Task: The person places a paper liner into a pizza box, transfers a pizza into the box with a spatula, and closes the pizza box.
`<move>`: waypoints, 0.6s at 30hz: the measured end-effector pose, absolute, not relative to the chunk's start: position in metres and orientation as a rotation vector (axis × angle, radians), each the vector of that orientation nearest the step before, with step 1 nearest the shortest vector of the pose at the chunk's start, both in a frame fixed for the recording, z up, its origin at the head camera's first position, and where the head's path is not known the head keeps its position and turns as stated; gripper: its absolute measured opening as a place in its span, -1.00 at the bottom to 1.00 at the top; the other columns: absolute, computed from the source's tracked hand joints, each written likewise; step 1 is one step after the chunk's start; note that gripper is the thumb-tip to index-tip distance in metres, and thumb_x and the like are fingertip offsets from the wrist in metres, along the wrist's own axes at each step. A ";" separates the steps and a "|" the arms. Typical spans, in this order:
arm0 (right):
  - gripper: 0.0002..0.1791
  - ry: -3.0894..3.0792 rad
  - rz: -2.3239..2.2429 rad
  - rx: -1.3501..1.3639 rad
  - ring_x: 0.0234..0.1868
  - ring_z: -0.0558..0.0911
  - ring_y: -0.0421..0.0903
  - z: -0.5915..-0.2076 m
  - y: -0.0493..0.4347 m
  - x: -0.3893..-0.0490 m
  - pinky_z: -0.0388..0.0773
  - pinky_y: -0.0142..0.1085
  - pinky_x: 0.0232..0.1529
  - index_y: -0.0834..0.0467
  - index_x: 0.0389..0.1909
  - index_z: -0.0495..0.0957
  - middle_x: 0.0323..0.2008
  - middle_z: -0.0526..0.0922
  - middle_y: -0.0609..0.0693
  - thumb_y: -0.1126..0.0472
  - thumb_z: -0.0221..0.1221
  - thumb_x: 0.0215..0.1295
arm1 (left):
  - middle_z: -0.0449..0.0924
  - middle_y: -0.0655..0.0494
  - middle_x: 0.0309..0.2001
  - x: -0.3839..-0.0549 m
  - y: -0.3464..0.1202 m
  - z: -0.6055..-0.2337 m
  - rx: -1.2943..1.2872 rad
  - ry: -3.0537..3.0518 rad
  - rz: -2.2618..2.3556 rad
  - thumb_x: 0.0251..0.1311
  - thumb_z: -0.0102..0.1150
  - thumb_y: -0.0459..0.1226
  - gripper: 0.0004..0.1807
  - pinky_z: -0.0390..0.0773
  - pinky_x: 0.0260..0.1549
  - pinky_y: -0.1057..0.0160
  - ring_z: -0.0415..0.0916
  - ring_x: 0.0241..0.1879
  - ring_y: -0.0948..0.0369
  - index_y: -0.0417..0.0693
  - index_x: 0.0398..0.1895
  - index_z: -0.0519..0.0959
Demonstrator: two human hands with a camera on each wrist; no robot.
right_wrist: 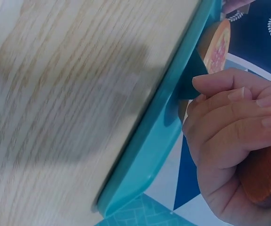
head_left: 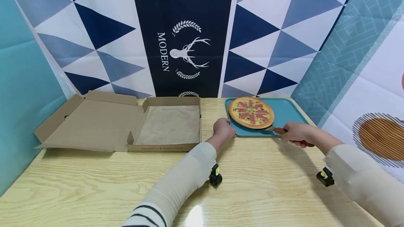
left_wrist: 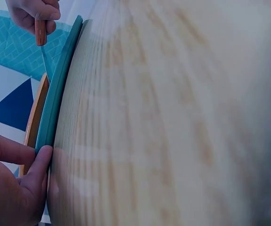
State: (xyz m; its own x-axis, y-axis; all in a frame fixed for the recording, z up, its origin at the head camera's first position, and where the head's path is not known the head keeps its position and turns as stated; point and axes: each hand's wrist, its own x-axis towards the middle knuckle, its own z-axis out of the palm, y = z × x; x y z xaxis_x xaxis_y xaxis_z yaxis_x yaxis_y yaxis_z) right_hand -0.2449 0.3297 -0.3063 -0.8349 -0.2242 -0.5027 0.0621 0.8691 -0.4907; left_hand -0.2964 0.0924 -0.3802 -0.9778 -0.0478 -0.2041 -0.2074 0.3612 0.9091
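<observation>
A round pizza [head_left: 251, 112] with reddish toppings lies toward the left side of a teal tray [head_left: 285, 109]. My right hand [head_left: 298, 133] grips the brown wooden handle [right_wrist: 265, 179] of a pizza server, whose metal blade [head_left: 270, 128] reaches over the tray's front rim to the pizza's edge. Most of the blade is hidden beneath the pizza. At the tray's front left corner, my left hand [head_left: 223, 129] holds the rim. Its thumb and finger pinch that rim in the left wrist view, with the pizza's edge [left_wrist: 36, 110] just behind.
Left of the tray stands an opened cardboard pizza box [head_left: 165, 148], its base lined with paper [head_left: 172, 123] and its lid [head_left: 94, 125] folded out leftward. The light wooden table [head_left: 252, 181] ends at patterned wall cloths [head_left: 271, 45] behind and beside it.
</observation>
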 end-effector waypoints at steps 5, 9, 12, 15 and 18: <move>-0.75 2.488 -0.652 -0.131 -0.75 0.21 -0.20 -0.299 0.332 -0.239 0.23 -0.36 -0.67 0.11 -0.57 0.31 -0.75 0.25 -0.09 0.29 0.03 0.32 | 0.63 0.06 -0.20 -0.296 0.093 -0.380 -0.235 2.493 1.678 0.10 0.24 -0.52 -0.54 0.55 -0.60 0.35 0.53 -0.68 0.28 -0.17 0.12 0.58; -0.80 2.496 -0.644 -0.141 -0.75 0.22 -0.20 -0.289 0.334 -0.234 0.24 -0.36 -0.67 0.12 -0.51 0.31 -0.75 0.26 -0.09 0.29 0.04 0.32 | 0.65 0.08 -0.26 -0.294 0.093 -0.378 -0.236 2.504 1.678 0.06 0.30 -0.49 -0.56 0.58 -0.56 0.35 0.55 -0.63 0.29 -0.19 0.08 0.59; -0.78 2.501 -0.640 -0.128 -0.75 0.22 -0.21 -0.282 0.334 -0.231 0.23 -0.37 -0.67 0.11 -0.54 0.31 -0.75 0.25 -0.10 0.28 0.05 0.30 | 0.64 0.09 -0.20 -0.291 0.091 -0.376 -0.228 2.526 1.646 0.05 0.33 -0.44 -0.59 0.61 -0.46 0.33 0.58 -0.50 0.28 -0.18 0.03 0.60; -0.75 2.514 -0.615 -0.117 -0.77 0.23 -0.21 -0.275 0.334 -0.228 0.23 -0.38 -0.69 0.10 -0.59 0.31 -0.76 0.26 -0.10 0.26 0.07 0.27 | 0.61 0.11 -0.20 -0.286 0.088 -0.374 -0.212 2.553 1.601 0.03 0.38 -0.38 -0.65 0.60 -0.31 0.28 0.55 -0.35 0.26 -0.16 -0.06 0.61; -0.79 2.522 -0.584 -0.121 -0.77 0.25 -0.20 -0.270 0.334 -0.225 0.26 -0.38 -0.69 0.13 -0.56 0.35 -0.76 0.29 -0.09 0.25 0.09 0.25 | 0.57 0.10 -0.26 -0.282 0.085 -0.371 -0.189 2.538 1.608 0.02 0.42 -0.36 -0.67 0.60 -0.28 0.24 0.53 -0.34 0.23 -0.14 -0.11 0.59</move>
State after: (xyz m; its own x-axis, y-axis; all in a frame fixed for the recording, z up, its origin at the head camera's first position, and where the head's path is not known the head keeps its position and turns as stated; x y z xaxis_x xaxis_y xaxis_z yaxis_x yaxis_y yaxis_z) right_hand -0.2252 0.3339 -0.2701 -0.8486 -0.2021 -0.4890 0.0333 0.9020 -0.4305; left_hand -0.2822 0.0846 -0.3711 -0.9836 -0.0353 -0.1770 -0.1751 0.4243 0.8884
